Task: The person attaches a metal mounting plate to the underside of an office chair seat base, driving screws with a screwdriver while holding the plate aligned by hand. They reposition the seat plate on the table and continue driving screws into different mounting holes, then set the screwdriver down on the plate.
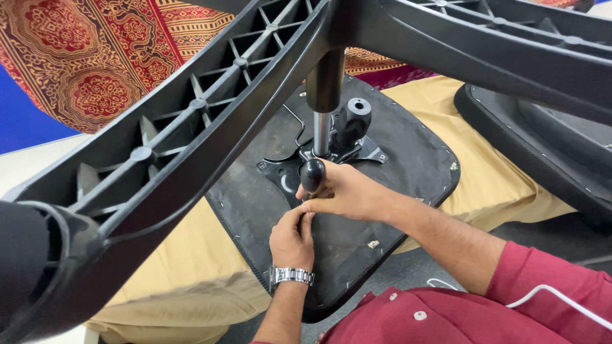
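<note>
Your right hand (347,191) grips the rigid black lever knob (312,173) while your left hand (292,239) pinches beneath it on the stiff, heavy upturned seat base (395,153)

blocked above: chair base legs (210,121) | free: seat underside (408,159) right

My right hand (347,191) closes around the black rounded knob (312,174) of a lever, which stands up beside the shiny metal column (322,132) of an upturned office chair. My left hand (292,239) sits just below it, fingertips pinched together against the underside of my right hand. The lever rises from a black metal plate (368,151) fixed to the dark underside of the chair seat (408,137), which lies flat, bottom up.
</note>
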